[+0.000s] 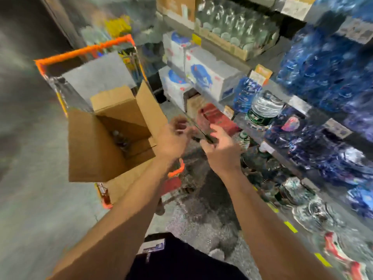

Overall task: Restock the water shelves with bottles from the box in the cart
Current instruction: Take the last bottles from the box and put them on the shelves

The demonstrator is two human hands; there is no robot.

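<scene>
Both forearms reach out from the bottom of the frame, hands meeting close together over the cart's near end. Left hand (pixel 173 136) has fingers curled, tips blurred; it seems to pinch something small, can't tell what. Right hand (pixel 220 147) curls round a thin dark object (pixel 203 136) that runs between the two hands; what it is can't be told. Shelves (pixel 282 93) run along the right of the hands, packed with blue-wrapped water packs (pixel 327 65), white cases (pixel 210 77) and a tray of clear bottles (pixel 234 27). Price tags on the shelf edges are too blurred to read. Cart (pixel 84 50) with orange rim sits left of and beyond the hands. Open cardboard box (pixel 113 138) in it, flaps up, just left of the left hand. Dark bottles (pixel 121 141) show low inside. Bare grey floor lies left of the cart.
</scene>
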